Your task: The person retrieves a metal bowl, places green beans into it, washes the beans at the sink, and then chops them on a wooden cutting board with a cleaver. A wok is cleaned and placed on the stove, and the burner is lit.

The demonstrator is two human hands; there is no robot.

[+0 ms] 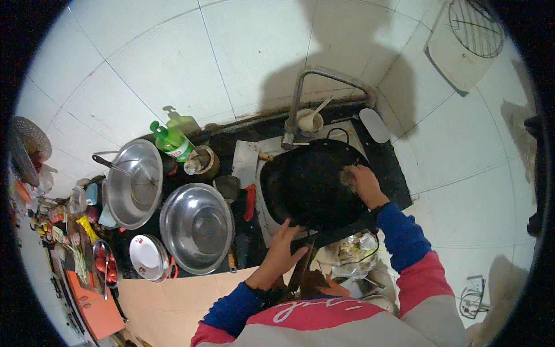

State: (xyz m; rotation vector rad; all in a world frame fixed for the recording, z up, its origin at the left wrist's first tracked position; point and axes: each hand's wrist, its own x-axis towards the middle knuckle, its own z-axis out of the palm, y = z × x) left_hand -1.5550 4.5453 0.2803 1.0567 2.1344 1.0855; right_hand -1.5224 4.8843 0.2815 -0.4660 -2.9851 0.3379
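A large black wok (310, 186) sits over the sink, its inside facing me. My right hand (366, 184) grips a scouring pad (348, 177) and presses it to the right part of the wok's inner wall. The pad looks greyish-brown; its material is hard to make out. With fingers spread, my left hand (282, 249) is at the wok's near left rim, its fingertips on or right beside the edge. Over the wok's far side reaches a metal faucet (297, 104); no water stream can be made out.
Left of the sink are a cleaver (246, 162), a red-handled tool (249, 203), two steel basins (197, 230) (134, 184), stacked plates (145, 258) and a green pump bottle (173, 143). A bowl with a spoon (310, 121) stands behind the wok. A waste bag (355, 256) hangs below the counter's front edge.
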